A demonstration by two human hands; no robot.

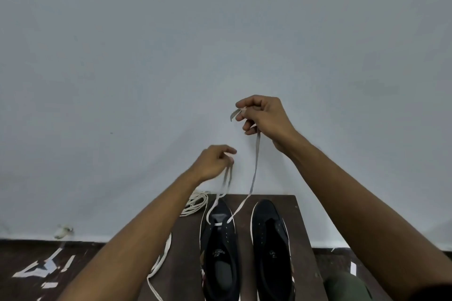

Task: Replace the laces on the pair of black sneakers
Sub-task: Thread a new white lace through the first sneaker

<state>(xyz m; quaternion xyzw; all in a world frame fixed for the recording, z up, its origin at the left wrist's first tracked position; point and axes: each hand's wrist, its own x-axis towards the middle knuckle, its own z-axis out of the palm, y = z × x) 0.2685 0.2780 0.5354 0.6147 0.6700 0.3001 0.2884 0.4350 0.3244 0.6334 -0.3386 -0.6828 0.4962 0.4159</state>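
Sneakers side by side on the counter, toes away; I've got the new lace through the left sneaker, left hand and right hand each pinching an end, right higher; right sneaker bare.

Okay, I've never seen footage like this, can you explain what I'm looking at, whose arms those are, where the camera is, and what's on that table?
There is no machine here. A person wears one wide-angle camera on the head, looking forward and down, so the two bare arms reaching out are the wearer's own.

Below them is a dark wooden table against a pale wall. Two black sneakers stand on it side by side. The left sneaker has a white lace passed through its front eyelets only; the right sneaker has none.

The left hand pinches one end of that lace, and the right hand, raised higher, grips the other end, pulling both up.

A bundle of laces and one loose lace lie left of the shoes.
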